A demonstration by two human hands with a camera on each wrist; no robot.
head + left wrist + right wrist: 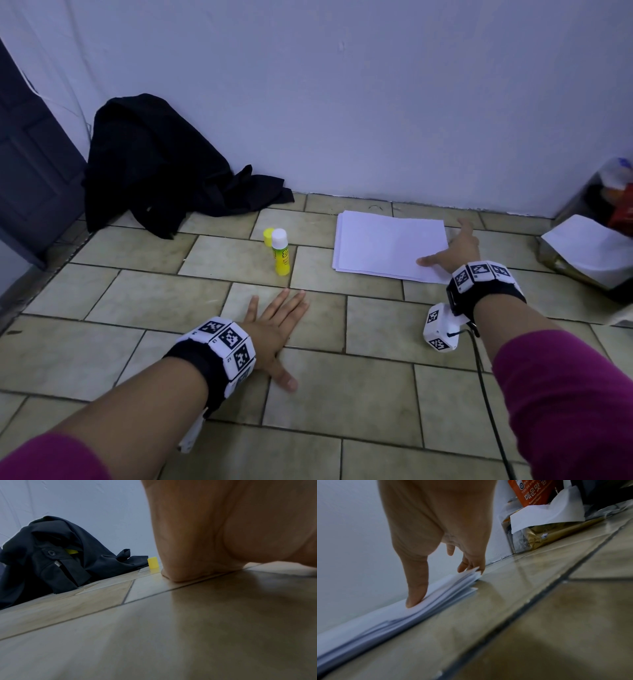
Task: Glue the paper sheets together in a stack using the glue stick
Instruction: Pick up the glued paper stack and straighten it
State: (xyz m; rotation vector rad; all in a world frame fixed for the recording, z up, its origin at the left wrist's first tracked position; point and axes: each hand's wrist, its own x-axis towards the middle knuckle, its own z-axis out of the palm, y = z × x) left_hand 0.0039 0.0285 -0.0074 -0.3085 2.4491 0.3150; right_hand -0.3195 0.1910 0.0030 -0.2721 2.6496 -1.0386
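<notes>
Here the left hand [274,329] lies flat on the tiled floor [376,394], palm down, fingers straight and spread, holding nothing. The left wrist view shows the heel of that hand pressed onto a tile.

The right hand [457,251] reaches to the right edge of the paper stack [387,245]. Its thumb [416,588] rests straight on the top sheet near the stack's near right corner, and the fingers [464,563] extend along the right edge toward the far corner, their tips touching the sheet edges there. The hand looks open and relaxed; no sheet is pinched that can be seen. The sheets lie slightly fanned, not squared, on the floor close to the wall [376,102].

The glue stick [280,253] stands upright on the floor, left of the paper and well apart from it, beyond the left hand. Its yellow cap [269,236] stands just behind it.

A dark garment [154,164] is heaped against the wall at the far left. At the far right sits a pile of bags and wrappers [596,250] with a white sheet on top.
</notes>
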